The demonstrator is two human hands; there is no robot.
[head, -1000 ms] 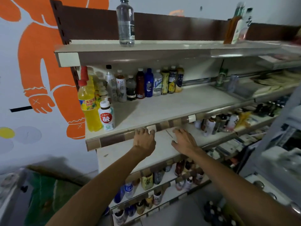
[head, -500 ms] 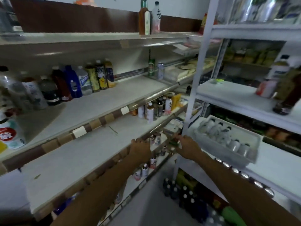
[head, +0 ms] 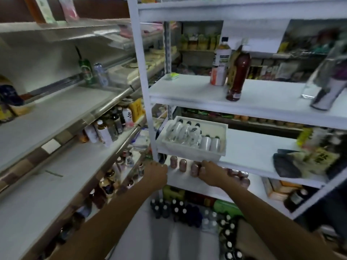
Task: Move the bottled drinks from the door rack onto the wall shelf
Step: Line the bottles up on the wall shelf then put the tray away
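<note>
White rack (head: 187, 91) now fills my view, which has swung right off the wall shelf (head: 56, 113). My left hand (head: 155, 173) hangs loosely curled and empty. My right hand (head: 210, 174) curls before small cans (head: 183, 165), and I cannot tell its grip. Bottles (head: 185, 131) lie in a tray (head: 195, 150) just above, their labels blurred.

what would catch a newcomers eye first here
Probably the white tray of clear black-capped bottles, sitting at the left end of a shelf on the white rack, centre frame. Right below it both hands reach in: the left hand by the rack's post, the right hand at a row of pinkish cans. One shelf up, to the right, stands a dark red bottle.
</note>
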